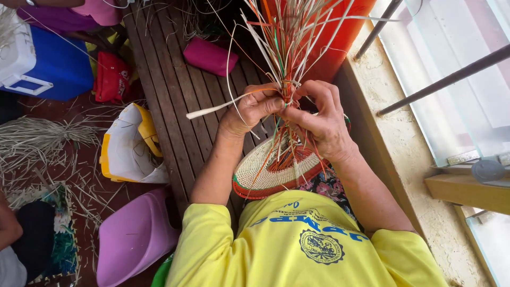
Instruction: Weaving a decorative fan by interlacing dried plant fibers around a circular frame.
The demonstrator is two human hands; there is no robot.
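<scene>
On the person's lap, a round woven basket point(276, 172) rests on its side, pale with an orange and green rim, its unwoven strands point(289, 37) fanning upward in white, orange and green. Just above the basket both hands meet at the neck of the bundle. The left hand point(254, 109) is clenched around the gathered strands, with one flat pale strip point(212, 110) sticking out sideways past its knuckles. The right hand point(321, 119) pinches the same bundle from the other side, fingertips pressed where the strands are bound.

As I judge it, the grip is the weak spot: if either hand loosens, the tight bundle could spring apart and the binding slacken. The stiff strip could also kink or snap if bent sharply, and the basket could roll off the lap, since only the strands steady it.

Counted: one basket, one bundle of strands, two hands at work. Beyond them lies a dark slatted wooden counter point(170, 90) carrying one pink pouch point(211, 56). To the left sit one red bag point(112, 78), one blue cooler with a white lid point(40, 61), one yellow and white container point(130, 146) and one lilac plastic stool point(135, 236). Loose straw point(40, 141) litters the floor. An orange tub point(340, 32) stands behind the strands.
</scene>
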